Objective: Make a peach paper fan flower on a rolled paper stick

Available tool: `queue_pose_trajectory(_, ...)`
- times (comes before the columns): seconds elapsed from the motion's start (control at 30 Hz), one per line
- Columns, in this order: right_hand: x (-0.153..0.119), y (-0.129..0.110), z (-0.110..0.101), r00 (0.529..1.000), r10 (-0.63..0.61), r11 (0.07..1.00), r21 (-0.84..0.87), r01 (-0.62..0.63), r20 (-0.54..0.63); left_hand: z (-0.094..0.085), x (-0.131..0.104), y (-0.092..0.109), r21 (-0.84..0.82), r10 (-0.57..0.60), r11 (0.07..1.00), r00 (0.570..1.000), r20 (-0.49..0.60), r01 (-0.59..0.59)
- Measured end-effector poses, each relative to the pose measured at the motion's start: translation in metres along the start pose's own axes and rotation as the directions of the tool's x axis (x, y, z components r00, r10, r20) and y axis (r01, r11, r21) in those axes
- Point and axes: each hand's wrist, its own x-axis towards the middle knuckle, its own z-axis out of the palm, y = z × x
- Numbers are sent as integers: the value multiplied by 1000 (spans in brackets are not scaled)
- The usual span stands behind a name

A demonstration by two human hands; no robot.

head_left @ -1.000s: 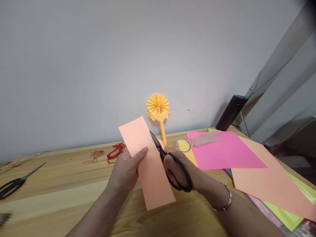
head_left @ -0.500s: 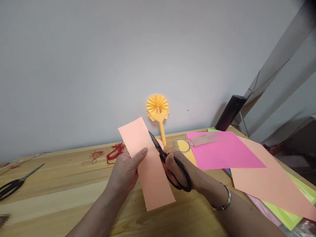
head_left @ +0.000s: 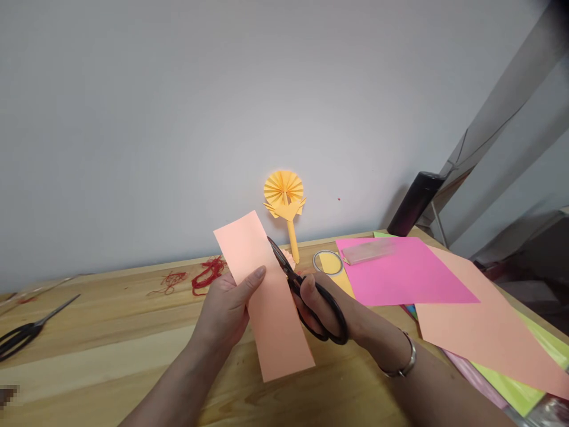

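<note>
A peach paper strip (head_left: 278, 326) is pinched in my left hand (head_left: 229, 305), thumb across its front, the other fingers behind. My right hand (head_left: 326, 305) grips black-handled scissors (head_left: 290, 274). Their blades point up and to the left along the strip's right edge, and part of them may lie behind the paper. Beyond the strip, a yellow paper flower (head_left: 284, 193) with a rolled stem leans against the wall. A pale pink pleated piece of paper is partly hidden behind the scissors.
Red thread (head_left: 208, 276) lies to the left, and a second pair of scissors (head_left: 33, 332) beyond it. On the right are a tape roll (head_left: 315, 262), a magenta sheet (head_left: 400, 279), a peach sheet (head_left: 480, 332) and a black cylinder (head_left: 415, 203) by the wall.
The scissors' handles have spread very slightly in my right hand, and the strip's lower end has shifted a touch to the left. Everything else looks the same.
</note>
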Motion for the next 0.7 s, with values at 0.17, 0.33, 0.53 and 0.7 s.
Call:
queue_pose_trajectory(0.17,-1,-2,-1,997,-73,997,-5,73,13,1,0,0,-16,2,1000,1000,-11,-3)
queue_pose_trajectory(0.33,-2,-4,-2,998,-63,998,-4,64,23,1,1,0,4,1,1000,999,-39,-1)
queue_pose_trajectory(0.53,-2,2,0,998,-51,999,6,50,32,0,1,0,5,40,999,997,-68,-40)
queue_pose_trajectory(0.7,-4,2,1,999,25,996,84,-28,32,1,0,0,12,-10,1000,1000,-25,10)
